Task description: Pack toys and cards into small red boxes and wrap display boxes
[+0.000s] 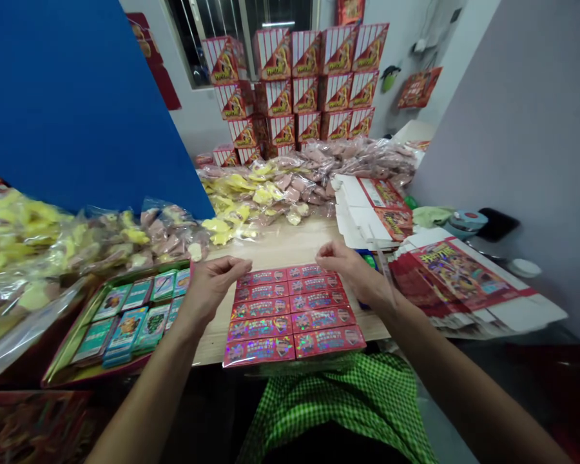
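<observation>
A block of shiny red foil packets, laid in two columns, rests on the wooden table's near edge above my green checked lap. My left hand is at the block's far left corner, fingers curled in a pinch by the top packet. My right hand is at the far right corner, fingers bent down onto the top row. Whether either hand grips a packet is unclear.
A red tray of teal card packs lies at left. Bags of yellow and pink sweets fill the table's back and left. Flat printed cartons are piled at right. Stacked red boxes stand behind. A blue panel is at left.
</observation>
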A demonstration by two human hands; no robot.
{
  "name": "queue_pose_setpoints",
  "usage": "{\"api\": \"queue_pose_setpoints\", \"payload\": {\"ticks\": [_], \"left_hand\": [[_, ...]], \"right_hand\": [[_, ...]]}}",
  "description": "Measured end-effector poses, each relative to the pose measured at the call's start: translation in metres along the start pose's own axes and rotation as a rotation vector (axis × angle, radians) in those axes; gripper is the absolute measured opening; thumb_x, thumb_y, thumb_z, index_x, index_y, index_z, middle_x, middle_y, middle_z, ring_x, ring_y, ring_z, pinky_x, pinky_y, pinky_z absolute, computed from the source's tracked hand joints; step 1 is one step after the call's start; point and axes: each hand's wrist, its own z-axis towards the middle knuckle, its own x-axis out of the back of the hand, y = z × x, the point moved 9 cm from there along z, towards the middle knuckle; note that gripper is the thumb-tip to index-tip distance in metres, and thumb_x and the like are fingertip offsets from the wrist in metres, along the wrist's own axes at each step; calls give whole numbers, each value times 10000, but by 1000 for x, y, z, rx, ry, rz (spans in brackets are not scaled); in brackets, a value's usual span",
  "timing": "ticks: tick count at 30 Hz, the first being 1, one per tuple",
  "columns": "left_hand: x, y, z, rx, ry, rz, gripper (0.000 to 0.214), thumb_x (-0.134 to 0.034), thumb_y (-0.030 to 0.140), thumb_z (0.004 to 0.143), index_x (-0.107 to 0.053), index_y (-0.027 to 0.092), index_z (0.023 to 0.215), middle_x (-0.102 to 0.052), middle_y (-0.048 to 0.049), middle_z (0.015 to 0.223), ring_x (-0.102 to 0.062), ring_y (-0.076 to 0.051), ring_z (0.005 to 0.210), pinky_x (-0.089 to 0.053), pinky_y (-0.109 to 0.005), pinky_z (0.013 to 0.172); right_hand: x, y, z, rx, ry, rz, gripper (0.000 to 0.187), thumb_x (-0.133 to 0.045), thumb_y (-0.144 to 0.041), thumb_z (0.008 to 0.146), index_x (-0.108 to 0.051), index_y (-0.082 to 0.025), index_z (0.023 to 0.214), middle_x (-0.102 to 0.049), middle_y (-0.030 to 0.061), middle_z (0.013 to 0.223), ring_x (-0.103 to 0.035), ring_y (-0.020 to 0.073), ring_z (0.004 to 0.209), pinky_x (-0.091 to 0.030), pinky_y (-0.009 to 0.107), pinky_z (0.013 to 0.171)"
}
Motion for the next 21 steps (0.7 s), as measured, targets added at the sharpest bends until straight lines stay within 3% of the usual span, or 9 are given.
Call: {"api": "queue_pose_setpoints", "payload": {"ticks": [4, 9, 13, 16, 21], "left_hand": [[6, 4, -4, 3, 24, 31, 287, -803, 533, 658, -784, 247, 661, -758, -58, 786, -656, -251, 808, -516, -369, 829], [3, -4, -5, 38, 33, -24, 287, -834, 515, 625, -801, 243, 709, -772, -75, 817, -684, -279, 863, -537, -382, 830], [1, -8, -3, 66, -9, -37, 322, -802, 541, 679, -800, 225, 740, -780, -89, 847, -691, -272, 869, -551, -383, 833], [3, -8, 4, 67, -31, -44, 294, -791, 500, 709, -795, 210, 753, -772, -78, 834, -681, -232, 803, -551, -357, 812], [1, -12, 17, 129, -84, -8, 230, -804, 386, 705, -728, 190, 611, -704, -42, 670, -607, -172, 652, -533, -315, 711]], "right_hand": [[1, 3, -3, -56, -10, 46, 285, -645, -415, 805, -563, -219, 994, -660, 65, 952, -611, 237, 896, -467, 333, 769], [-2, -6, 0, 79, 7, -284, 131, -595, -261, 802, -550, -215, 688, -606, 25, 721, -543, 200, 714, -380, 318, 653], [12, -16, -1, 172, 107, -423, 153, -592, -231, 786, -544, -222, 641, -584, 10, 666, -521, 191, 673, -360, 315, 649], [21, -12, 3, 180, 91, -443, 171, -581, -296, 806, -564, -226, 651, -556, -4, 601, -506, 179, 612, -351, 306, 607], [27, -2, 15, 200, 93, -378, 218, -603, -373, 795, -574, -221, 641, -542, -12, 569, -484, 161, 575, -354, 285, 557]]}}
